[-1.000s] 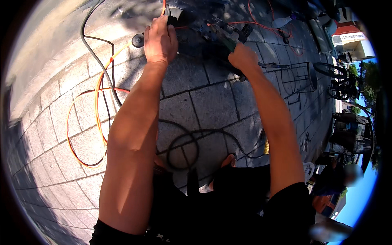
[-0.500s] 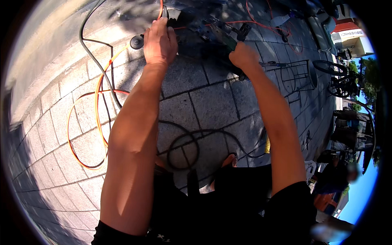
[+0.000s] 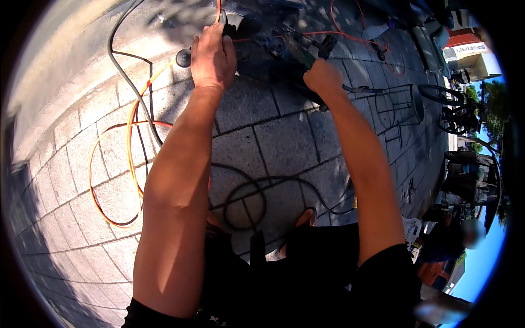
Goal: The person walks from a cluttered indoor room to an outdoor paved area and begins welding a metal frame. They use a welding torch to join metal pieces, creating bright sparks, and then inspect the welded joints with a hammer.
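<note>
My left hand (image 3: 212,60) lies stretched out over a dark object, fingers long and close together, pointing away from me. What is under its palm is hidden. Just left of it sits a round black knob-like piece (image 3: 183,58). My right hand (image 3: 324,81) is closed round the green handle of a tool (image 3: 307,57), whose narrow front points far and left; its exact kind is unclear. That front reaches toward a cluster of dark metal parts (image 3: 273,46) in deep shade between my hands.
An orange cable (image 3: 130,136) and a dark hose (image 3: 117,71) loop on the paving at left. A black cable (image 3: 265,199) coils near my feet. Red cable (image 3: 350,34) lies at the far right. A metal frame (image 3: 402,104) and a bicycle (image 3: 451,109) are at right, people beyond.
My right hand, with the green-handled tool, has shifted slightly left. My left hand stays nearly in place on the dark object.
</note>
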`<state>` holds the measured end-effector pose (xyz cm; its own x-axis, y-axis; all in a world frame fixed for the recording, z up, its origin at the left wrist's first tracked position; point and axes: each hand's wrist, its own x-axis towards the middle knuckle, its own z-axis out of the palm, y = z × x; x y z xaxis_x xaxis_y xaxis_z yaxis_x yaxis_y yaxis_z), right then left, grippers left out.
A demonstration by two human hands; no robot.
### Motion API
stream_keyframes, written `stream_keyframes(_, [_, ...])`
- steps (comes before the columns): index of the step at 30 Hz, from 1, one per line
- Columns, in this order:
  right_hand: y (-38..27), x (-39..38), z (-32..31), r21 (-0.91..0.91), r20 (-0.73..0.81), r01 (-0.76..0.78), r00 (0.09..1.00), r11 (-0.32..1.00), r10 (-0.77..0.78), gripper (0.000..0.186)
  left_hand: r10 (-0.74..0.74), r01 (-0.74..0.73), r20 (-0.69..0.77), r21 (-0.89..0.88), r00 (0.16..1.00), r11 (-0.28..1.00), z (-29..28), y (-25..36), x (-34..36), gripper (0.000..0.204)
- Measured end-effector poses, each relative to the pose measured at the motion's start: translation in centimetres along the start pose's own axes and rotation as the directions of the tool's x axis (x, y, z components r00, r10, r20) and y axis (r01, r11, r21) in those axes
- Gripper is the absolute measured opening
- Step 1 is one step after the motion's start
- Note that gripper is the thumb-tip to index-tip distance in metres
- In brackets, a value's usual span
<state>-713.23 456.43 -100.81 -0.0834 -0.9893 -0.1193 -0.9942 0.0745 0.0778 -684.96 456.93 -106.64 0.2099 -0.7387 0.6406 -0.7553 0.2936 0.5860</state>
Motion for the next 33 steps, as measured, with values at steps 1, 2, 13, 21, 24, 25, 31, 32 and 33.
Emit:
stream_keyframes(1, [-0.8, -0.9, 0.2, 0.075, -0.145, 0.029, 0.989, 0.997, -0.018, 0.044, -0.024, 0.024, 0.018, 0.009, 1.000, 1.000, 0.1, -0.3, -0.1, 0.041])
stream_keyframes(2, [-1.4, -1.4, 0.2, 0.145, -0.288, 0.069, 0.957, 0.987, -0.025, 0.044, -0.048, 0.048, 0.036, 0.018, 0.998, 0.999, 0.2, -0.6, -0.4, 0.042])
stream_keyframes(13, [-0.3, 0.9, 2.2, 0.061, -0.091, 0.046, 0.995, 0.997, -0.040, 0.042, -0.109, 0.110, 0.069, -0.007, 0.992, 0.994, 0.0, -0.8, -0.8, 0.041])
stream_keyframes(21, [-0.6, 1.7, 1.9, 0.070, -0.140, 0.109, 0.985, 0.992, -0.098, 0.042, -0.041, 0.041, 0.002, 0.021, 0.999, 0.999, 0.2, -1.5, -0.2, 0.041])
stream_keyframes(24, [-2.2, 2.0, -0.2, 0.058, 0.020, -0.035, 0.999, 0.998, 0.034, 0.042, -0.065, 0.065, -0.004, 0.029, 0.998, 0.997, -0.1, -1.9, -0.3, 0.041])
stream_keyframes(25, [-2.8, 0.7, -0.1, 0.154, -0.077, -0.004, 0.997, 0.988, 0.017, 0.042, -0.080, 0.080, 0.009, 0.029, 0.997, 0.996, -0.1, -1.8, -0.3, 0.041])
stream_keyframes(31, [-1.4, 1.8, -0.7, -0.001, 0.029, -0.070, 0.997, 0.998, 0.070, 0.047, -0.072, 0.072, 0.008, -0.011, 0.997, 0.997, 0.3, -0.6, -0.2, 0.041])
stream_keyframes(32, [-1.7, 1.9, -0.7, 0.092, -0.014, -0.117, 0.993, 0.989, 0.119, 0.048, -0.074, 0.074, 0.020, 0.000, 0.997, 0.997, 0.6, -0.9, -0.5, 0.042])
stream_keyframes(33, [-1.6, 1.3, 0.4, 0.134, -0.065, -0.036, 0.997, 0.990, 0.045, 0.048, -0.077, 0.077, 0.033, 0.011, 0.996, 0.997, 1.0, -1.2, -0.9, 0.042])
